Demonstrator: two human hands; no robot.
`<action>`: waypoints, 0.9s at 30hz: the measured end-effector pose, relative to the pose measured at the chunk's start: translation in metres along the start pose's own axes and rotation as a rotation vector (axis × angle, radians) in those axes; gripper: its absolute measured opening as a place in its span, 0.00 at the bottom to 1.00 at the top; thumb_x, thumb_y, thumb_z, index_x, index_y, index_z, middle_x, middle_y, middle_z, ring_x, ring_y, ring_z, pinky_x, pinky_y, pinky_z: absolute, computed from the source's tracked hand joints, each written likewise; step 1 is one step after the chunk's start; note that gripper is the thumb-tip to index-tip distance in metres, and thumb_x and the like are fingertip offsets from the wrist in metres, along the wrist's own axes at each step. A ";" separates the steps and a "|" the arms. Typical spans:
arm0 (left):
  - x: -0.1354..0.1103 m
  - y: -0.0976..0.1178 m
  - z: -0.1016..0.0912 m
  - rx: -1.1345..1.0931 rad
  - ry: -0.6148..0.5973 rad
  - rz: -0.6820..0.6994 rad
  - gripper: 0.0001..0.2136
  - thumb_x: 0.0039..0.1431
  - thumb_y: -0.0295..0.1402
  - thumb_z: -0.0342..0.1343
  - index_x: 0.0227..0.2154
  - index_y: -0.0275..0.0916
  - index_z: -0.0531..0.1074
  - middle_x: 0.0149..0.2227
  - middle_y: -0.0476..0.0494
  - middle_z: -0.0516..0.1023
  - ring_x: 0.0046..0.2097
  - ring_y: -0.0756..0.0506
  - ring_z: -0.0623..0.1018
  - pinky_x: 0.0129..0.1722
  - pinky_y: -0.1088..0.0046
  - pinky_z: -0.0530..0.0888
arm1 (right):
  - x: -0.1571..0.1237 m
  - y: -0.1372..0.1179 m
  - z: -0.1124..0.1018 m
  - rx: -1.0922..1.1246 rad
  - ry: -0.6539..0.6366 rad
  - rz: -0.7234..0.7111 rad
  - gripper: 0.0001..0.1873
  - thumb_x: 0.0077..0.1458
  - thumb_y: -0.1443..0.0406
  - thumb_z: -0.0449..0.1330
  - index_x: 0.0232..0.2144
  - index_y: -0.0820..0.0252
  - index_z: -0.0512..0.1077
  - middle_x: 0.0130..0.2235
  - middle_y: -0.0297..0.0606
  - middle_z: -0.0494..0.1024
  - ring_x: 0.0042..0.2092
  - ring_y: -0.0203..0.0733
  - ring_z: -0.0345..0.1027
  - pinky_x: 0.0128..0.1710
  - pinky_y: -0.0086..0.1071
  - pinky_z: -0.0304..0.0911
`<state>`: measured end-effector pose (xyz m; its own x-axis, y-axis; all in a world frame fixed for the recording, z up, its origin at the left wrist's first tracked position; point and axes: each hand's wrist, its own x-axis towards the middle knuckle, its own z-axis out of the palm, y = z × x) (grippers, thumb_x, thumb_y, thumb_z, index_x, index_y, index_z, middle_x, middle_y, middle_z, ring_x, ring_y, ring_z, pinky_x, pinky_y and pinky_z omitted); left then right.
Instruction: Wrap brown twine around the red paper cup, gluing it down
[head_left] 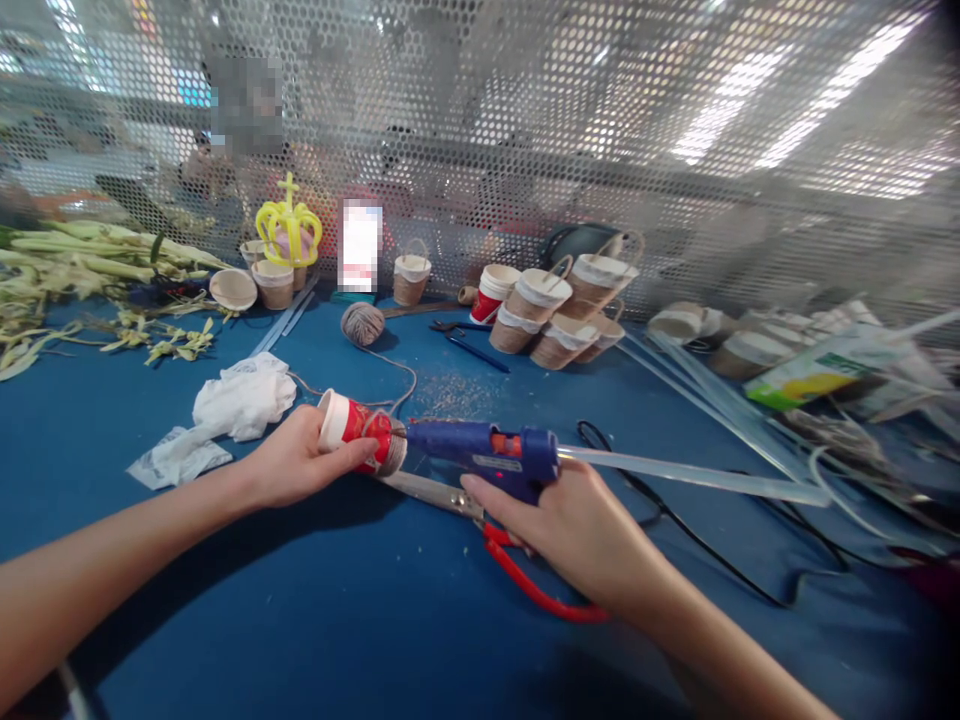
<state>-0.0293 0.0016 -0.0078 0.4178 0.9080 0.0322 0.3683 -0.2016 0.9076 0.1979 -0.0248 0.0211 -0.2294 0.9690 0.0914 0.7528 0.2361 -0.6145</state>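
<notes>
In my left hand (307, 455) lies a red and white paper cup (358, 428), tilted on its side, with grey twine wound round its base end. My right hand (574, 520) grips a blue hot glue gun (480, 450), its nozzle at the wrapped end of the cup. A long clear glue stick (675, 470) sticks out of the gun's back. Twine runs from the cup to a grey ball of twine (363, 324) behind it. Red-handled scissors (540, 585) lie under the glue gun, partly hidden by my right hand.
White gauzy cloth (244, 395) lies left of the cup. Several twine-wrapped cups (559, 335) are grouped at the back right, near a pen (480, 352). A phone (360, 245) stands against the perforated metal screen (465, 130). A black cord (705, 545) and loose glue sticks (727, 410) lie right.
</notes>
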 end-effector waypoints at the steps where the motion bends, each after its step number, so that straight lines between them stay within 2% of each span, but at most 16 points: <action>1: 0.000 0.000 0.000 -0.011 0.003 -0.006 0.13 0.53 0.38 0.49 0.28 0.32 0.73 0.26 0.45 0.75 0.27 0.49 0.70 0.27 0.76 0.68 | 0.000 0.001 0.001 -0.029 -0.002 0.003 0.10 0.46 0.59 0.55 0.19 0.59 0.67 0.14 0.28 0.63 0.17 0.32 0.54 0.14 0.26 0.55; 5: 0.001 0.004 0.001 -0.082 0.013 -0.047 0.12 0.53 0.37 0.50 0.30 0.33 0.73 0.28 0.45 0.77 0.28 0.49 0.72 0.27 0.78 0.68 | -0.002 0.003 0.003 -0.166 -0.003 0.043 0.11 0.45 0.58 0.55 0.22 0.60 0.71 0.16 0.33 0.68 0.18 0.36 0.61 0.15 0.28 0.56; 9: 0.001 0.007 0.002 -0.107 0.025 -0.065 0.11 0.52 0.36 0.51 0.30 0.33 0.73 0.28 0.46 0.77 0.27 0.50 0.72 0.26 0.78 0.68 | -0.005 0.002 0.004 -0.137 -0.007 -0.028 0.11 0.46 0.59 0.54 0.26 0.58 0.72 0.22 0.36 0.73 0.24 0.39 0.67 0.20 0.28 0.60; 12: 0.001 0.007 0.001 -0.100 0.035 -0.064 0.12 0.52 0.37 0.51 0.29 0.33 0.73 0.27 0.46 0.76 0.26 0.51 0.71 0.25 0.78 0.67 | -0.005 0.002 0.004 -0.133 -0.027 -0.036 0.11 0.46 0.58 0.53 0.21 0.58 0.70 0.19 0.35 0.70 0.22 0.39 0.65 0.19 0.28 0.59; 15: 0.000 0.005 0.001 -0.052 0.025 -0.034 0.12 0.53 0.37 0.50 0.28 0.32 0.72 0.26 0.46 0.74 0.26 0.51 0.70 0.25 0.78 0.67 | -0.003 0.002 0.003 -0.156 -0.015 0.058 0.12 0.45 0.57 0.54 0.19 0.59 0.68 0.16 0.33 0.67 0.18 0.36 0.60 0.16 0.28 0.57; 20: -0.002 -0.002 0.001 0.115 0.021 0.071 0.13 0.54 0.37 0.48 0.23 0.33 0.69 0.20 0.51 0.67 0.22 0.53 0.64 0.21 0.80 0.63 | 0.002 0.000 0.000 0.003 -0.028 0.043 0.11 0.46 0.60 0.54 0.18 0.59 0.65 0.12 0.26 0.59 0.15 0.31 0.51 0.14 0.26 0.53; 27: -0.004 -0.007 0.000 0.306 0.011 0.210 0.12 0.55 0.35 0.47 0.28 0.31 0.70 0.20 0.49 0.67 0.22 0.52 0.64 0.20 0.80 0.63 | 0.007 -0.006 -0.002 0.144 -0.085 0.116 0.15 0.46 0.59 0.55 0.14 0.58 0.58 0.11 0.24 0.57 0.15 0.29 0.49 0.14 0.25 0.51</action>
<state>-0.0340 -0.0009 -0.0145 0.5020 0.8388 0.2107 0.5076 -0.4830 0.7135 0.1929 -0.0189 0.0273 -0.2021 0.9782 -0.0487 0.6822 0.1049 -0.7236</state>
